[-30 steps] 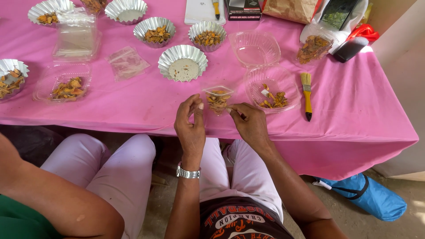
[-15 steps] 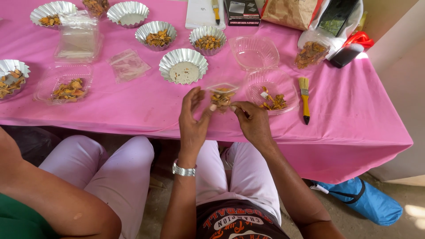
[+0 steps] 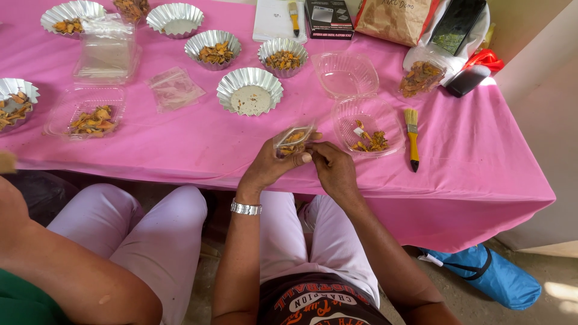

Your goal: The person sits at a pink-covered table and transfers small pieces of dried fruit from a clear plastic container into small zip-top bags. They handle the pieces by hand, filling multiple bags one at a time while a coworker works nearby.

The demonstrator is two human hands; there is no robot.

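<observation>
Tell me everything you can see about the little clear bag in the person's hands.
The small clear bag looks like thin transparent plastic, holding orange-brown dried pieces. It is held above the near edge of the pink tablecloth, tilted. The left hand grips it from below with the thumb across its front; the right hand pinches its right end. Whether it is sealed cannot be told.

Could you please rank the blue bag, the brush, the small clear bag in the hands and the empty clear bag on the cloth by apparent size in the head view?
1. Blue bag, though it lies lower, off the table.
2. Brush and empty clear bag: too alike to rank.
3. Small clear bag, held by left hand and right hand, partly hidden.
</observation>
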